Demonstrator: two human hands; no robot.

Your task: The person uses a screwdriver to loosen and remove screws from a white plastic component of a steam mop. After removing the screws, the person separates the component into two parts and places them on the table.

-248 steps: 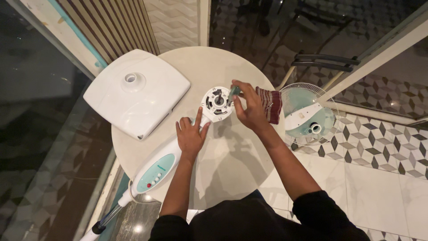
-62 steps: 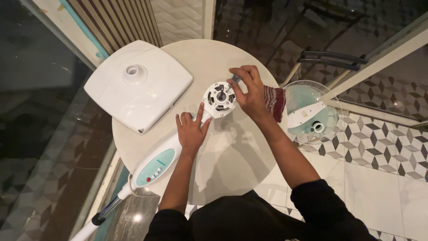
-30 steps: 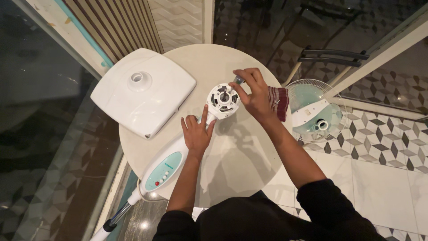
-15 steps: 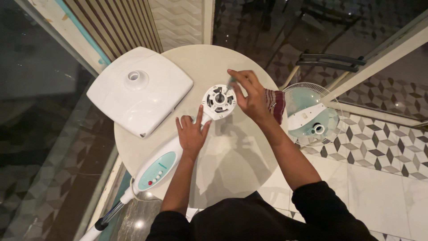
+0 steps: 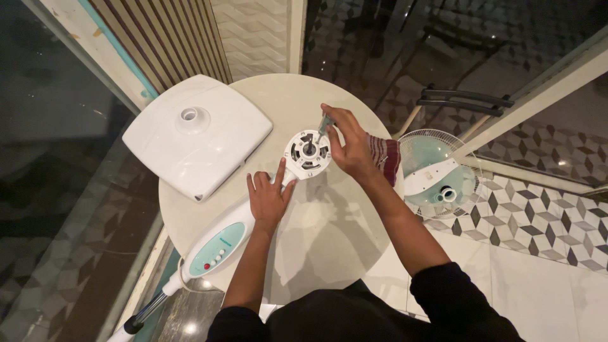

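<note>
A person in dark sleeves, seen from above at the bottom of the frame, leans over a round pale desk [image 5: 329, 240] with both arms stretched toward its centre. Lower left, the white fan column [image 5: 218, 250] with its pale teal button panel lies across the desk, its pole end hanging past the rim. The left hand [image 5: 268, 197] rests flat on the neck of the column, fingers spread and forefinger pointing up the frame, its grip apart and merely pressing down. At the centre lies the round white fan motor head [image 5: 308, 152], face up, with dark vents ringing a central shaft. The right hand [image 5: 350, 144] is at its upper right edge, its grip pinched together on a slim tool [image 5: 323, 125], apparently a screwdriver, whose tip meets the housing rim. Done well, this step would seem to want the tool kept square to the fastener while the left hand stops the head from turning. Right of the hand a striped dark red cloth [image 5: 386, 158] lies at the desk edge. Upper left sits the square white fan base [image 5: 197, 133]; at far right, on the patterned floor, leans the wire fan guard [image 5: 437, 174].
</note>
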